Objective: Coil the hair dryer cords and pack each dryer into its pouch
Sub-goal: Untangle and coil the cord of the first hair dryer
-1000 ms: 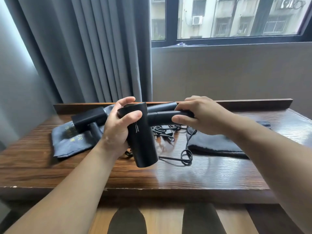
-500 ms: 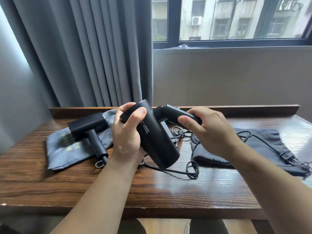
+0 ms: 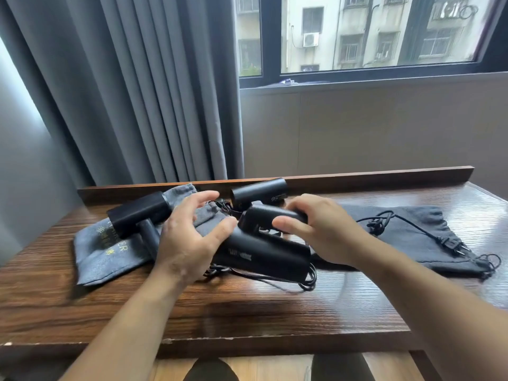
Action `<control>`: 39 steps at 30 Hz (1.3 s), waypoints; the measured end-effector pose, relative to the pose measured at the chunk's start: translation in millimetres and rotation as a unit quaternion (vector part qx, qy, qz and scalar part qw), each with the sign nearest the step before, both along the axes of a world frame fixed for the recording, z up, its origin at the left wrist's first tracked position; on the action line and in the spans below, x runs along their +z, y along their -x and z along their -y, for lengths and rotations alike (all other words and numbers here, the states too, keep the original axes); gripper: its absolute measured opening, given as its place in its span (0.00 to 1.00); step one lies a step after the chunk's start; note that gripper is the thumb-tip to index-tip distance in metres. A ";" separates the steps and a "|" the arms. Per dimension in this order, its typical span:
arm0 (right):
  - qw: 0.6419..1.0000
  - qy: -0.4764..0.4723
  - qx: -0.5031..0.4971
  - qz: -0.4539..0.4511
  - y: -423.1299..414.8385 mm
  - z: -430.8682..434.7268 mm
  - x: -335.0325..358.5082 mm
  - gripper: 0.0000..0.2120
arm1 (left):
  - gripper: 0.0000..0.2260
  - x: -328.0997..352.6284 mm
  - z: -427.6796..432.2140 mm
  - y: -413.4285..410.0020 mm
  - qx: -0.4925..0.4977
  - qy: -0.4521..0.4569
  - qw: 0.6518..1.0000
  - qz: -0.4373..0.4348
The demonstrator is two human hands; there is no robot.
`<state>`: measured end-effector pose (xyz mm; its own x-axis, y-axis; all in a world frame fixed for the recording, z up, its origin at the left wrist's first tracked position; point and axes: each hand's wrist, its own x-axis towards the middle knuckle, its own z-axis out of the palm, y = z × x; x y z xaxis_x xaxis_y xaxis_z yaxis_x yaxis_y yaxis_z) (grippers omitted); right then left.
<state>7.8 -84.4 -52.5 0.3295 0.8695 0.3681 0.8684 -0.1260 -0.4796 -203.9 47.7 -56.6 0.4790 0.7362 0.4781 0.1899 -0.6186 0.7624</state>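
On the grained wooden table (image 3: 275, 306) lie a dark cloth pouch (image 3: 412, 232), right, and a grey pouch (image 3: 104, 251), left (gold lettering ending "ER"), a second dryer (image 3: 137, 213) upon it. Between them our right hand (image 3: 321, 229) grips the matte black dryer (image 3: 264, 251) by its handle; our left hand (image 3: 189, 240) spreads loose, thumb against its barrel. Its cord (image 3: 302, 284) tangles underneath.

- Hair dryers: 3, all black – left dryer (image 3: 137, 215), back dryer (image 3: 258, 192), middle dryer (image 3: 264, 251).
- Pouches: 2 – light grey pouch (image 3: 104, 251), dark grey pouch (image 3: 412, 235).
- Plugs: 1 visible, plug (image 3: 450, 244).
- Cords: 2 separate runs seen – right cord (image 3: 406, 224), front cord (image 3: 275, 279); true total cannot be told, tangled.
- Hands: 2 – left hand (image 3: 187, 240), right hand (image 3: 324, 229).
- Surface (image 3: 247, 312): 1, wooden.
- Curtain (image 3: 137, 92): 1.
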 end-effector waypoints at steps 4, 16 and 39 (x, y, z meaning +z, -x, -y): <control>0.998 0.045 0.041 0.035 12.6 -11.0 -10.3 0.21 | 0.21 18.4 5.7 -12.1 -0.132 -0.166 0.945 -0.247; 1.000 0.008 -0.011 -0.002 -28.0 18.7 -20.5 0.10 | 0.12 -0.9 -25.2 -19.2 -0.189 -0.042 0.934 -0.301; 0.988 -0.060 -0.112 0.087 -90.9 48.4 8.6 0.06 | 0.10 -12.4 -21.8 -39.0 -0.109 -0.109 0.896 -0.415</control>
